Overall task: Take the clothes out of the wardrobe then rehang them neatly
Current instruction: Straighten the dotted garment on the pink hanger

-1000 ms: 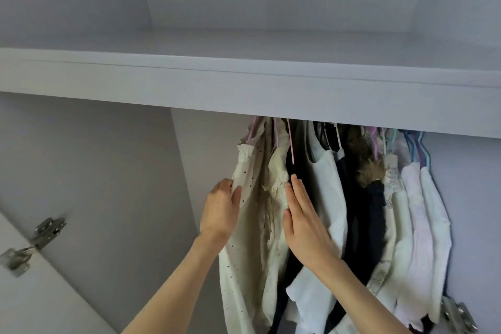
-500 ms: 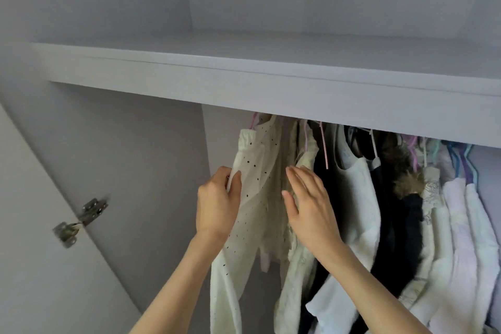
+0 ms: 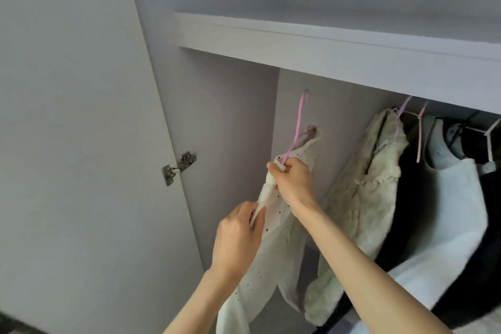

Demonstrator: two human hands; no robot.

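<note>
Right hand: our right hand (image 3: 294,184) has its fingers curled round the pink hanger (image 3: 298,127) and the shoulder of the white dotted garment (image 3: 271,266), holding both up in front of the wardrobe's left inner corner.
Left hand: our left hand (image 3: 238,238) pinches the bunched edge of that same garment just below the right hand, thumb and fingers closed on the cloth.
White dotted garment: it hangs from the hanger, apart from the other clothes, its lower part trailing down past our left wrist.
Hanger hook: it points up just below the front edge of the shelf (image 3: 339,51); we cannot tell whether it rests on anything.
Remaining clothes: a cream lacy garment (image 3: 360,198), dark garments (image 3: 401,211) and a white top (image 3: 455,211) hang at the right under the shelf.
Door: the open door (image 3: 67,144) stands at the left, its hinge (image 3: 179,167) at mid height.
</note>
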